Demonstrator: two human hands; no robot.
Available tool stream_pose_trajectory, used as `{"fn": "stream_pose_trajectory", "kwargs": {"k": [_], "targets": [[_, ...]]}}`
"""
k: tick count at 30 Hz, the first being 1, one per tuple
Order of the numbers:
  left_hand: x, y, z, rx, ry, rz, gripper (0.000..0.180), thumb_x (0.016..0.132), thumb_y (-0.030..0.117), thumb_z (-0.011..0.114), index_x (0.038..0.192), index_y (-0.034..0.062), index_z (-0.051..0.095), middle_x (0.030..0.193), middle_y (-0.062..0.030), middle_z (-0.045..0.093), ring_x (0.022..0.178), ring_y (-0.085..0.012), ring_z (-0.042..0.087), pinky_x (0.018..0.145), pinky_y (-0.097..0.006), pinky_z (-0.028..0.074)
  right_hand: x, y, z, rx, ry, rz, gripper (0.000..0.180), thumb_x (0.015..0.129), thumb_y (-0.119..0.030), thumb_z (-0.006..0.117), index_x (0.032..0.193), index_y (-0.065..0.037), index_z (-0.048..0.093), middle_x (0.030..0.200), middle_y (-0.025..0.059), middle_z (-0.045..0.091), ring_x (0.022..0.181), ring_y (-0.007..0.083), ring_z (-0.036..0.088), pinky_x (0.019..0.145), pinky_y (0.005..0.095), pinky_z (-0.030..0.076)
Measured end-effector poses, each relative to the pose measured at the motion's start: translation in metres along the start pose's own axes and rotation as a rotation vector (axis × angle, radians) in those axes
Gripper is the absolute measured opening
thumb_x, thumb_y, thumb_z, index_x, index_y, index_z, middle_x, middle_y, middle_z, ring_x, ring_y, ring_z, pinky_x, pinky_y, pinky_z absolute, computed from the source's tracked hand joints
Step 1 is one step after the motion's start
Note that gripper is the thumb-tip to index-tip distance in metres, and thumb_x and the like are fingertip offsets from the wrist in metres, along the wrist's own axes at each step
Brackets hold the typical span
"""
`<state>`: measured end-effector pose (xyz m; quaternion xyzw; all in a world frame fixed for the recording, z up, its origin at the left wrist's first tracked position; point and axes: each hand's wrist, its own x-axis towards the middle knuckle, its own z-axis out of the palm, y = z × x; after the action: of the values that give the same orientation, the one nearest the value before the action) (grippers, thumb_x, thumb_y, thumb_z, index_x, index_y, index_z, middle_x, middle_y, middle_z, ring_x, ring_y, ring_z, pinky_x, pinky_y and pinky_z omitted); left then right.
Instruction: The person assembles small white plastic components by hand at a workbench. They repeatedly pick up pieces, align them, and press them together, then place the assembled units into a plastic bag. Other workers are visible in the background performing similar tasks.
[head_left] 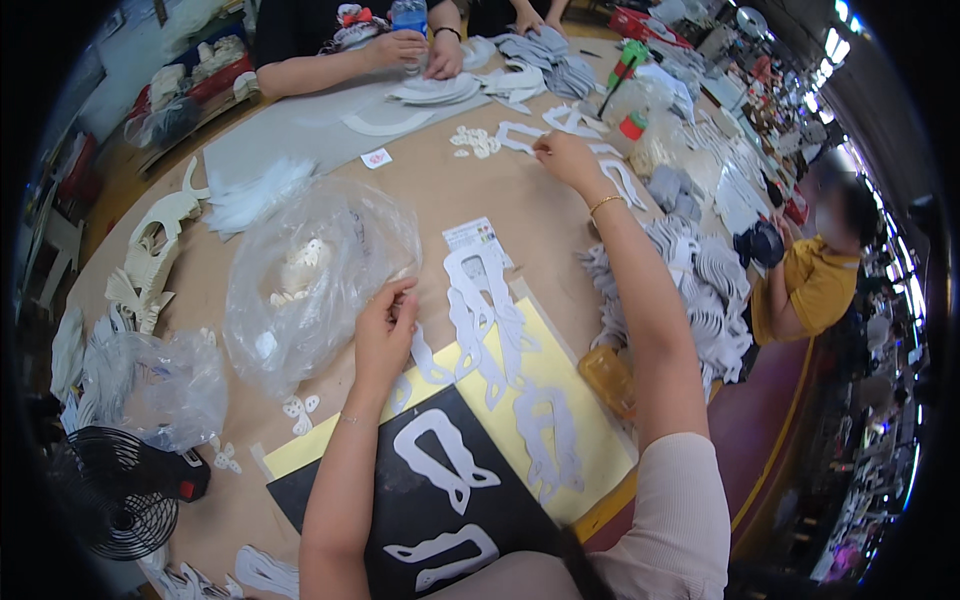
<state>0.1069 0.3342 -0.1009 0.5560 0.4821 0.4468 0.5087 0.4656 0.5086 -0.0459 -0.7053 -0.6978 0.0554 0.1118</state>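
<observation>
- Black sheet nearest the camera, at the lower edge of the tabletop, with two white cut-out pieces lying on it.
- Yellow sheet under and beside the black one; a row of white cut-outs runs across it toward the middle of the tabletop.
- Left hand near the middle, fingers curled together and pinched at the edge of a clear plastic bag; whether it also grips a small piece cannot be told.
- Bag holds small white pieces and lies just left of that hand.
- Right hand stretched far forward, fingers bent down onto a white cut-out piece on the tabletop; touching it, a firm grip not clear.
- Gold bracelet on the right wrist.
- Hands well apart.
- Pile of grey-white cut-outs right of the right forearm.
- Black small fan at lower left, beside a second crumpled plastic bag.
- Another person's hands at the far edge, on a stack of white pieces.
- A person in a yellow top sits at the right.
</observation>
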Motion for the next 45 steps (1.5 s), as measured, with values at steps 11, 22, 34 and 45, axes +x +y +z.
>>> {"fn": "stream_pose_trajectory", "kwargs": {"k": [11,22,34,45], "targets": [[-0.007,0.001,-0.007,0.187,0.002,0.115,0.023,0.096,0.011,0.062,0.115,0.0013,0.067,0.082,-0.0027,0.062,0.067,-0.007,0.054,0.06,-0.022,0.044,0.088,-0.018,0.06,-0.569,0.139,-0.217,0.027,0.091,-0.016,0.058,0.114,-0.022,0.071,0.123,0.0027,0.059,0.114,0.0253,0.061,0.088,0.0436,0.052],[-0.005,-0.001,-0.005,0.207,0.005,0.111,0.024,0.094,0.015,0.061,0.114,0.0021,0.068,0.09,-0.0098,0.066,0.07,-0.0169,0.059,0.065,-0.029,0.048,0.056,0.033,-0.04,-0.344,0.316,-0.03,0.017,0.083,-0.015,0.065,0.097,-0.006,0.07,0.102,0.0146,0.068,0.099,0.0335,0.066,0.081,0.0457,0.054],[-0.003,-0.006,-0.007,0.19,-0.015,0.151,0.023,0.095,0.015,0.061,0.112,0.0004,0.068,0.085,-0.0075,0.064,0.067,-0.0137,0.058,0.063,-0.027,0.046,-0.073,-0.041,-0.134,0.622,0.145,-0.138,0.02,0.097,-0.013,0.06,0.105,0.005,0.065,0.08,0.0035,0.068,0.075,0.0103,0.065,0.069,0.0255,0.051],[-0.001,-0.007,-0.006,0.17,-0.002,0.119,0.022,0.092,0.014,0.061,0.11,0.0029,0.069,0.087,-0.0114,0.068,0.065,-0.0189,0.06,0.064,-0.031,0.049,-0.171,-0.122,-0.144,0.759,-0.399,-0.283,0.019,0.097,-0.016,0.063,0.101,0.002,0.066,0.085,0.004,0.068,0.068,0.0107,0.07,0.061,0.0208,0.051]]}}
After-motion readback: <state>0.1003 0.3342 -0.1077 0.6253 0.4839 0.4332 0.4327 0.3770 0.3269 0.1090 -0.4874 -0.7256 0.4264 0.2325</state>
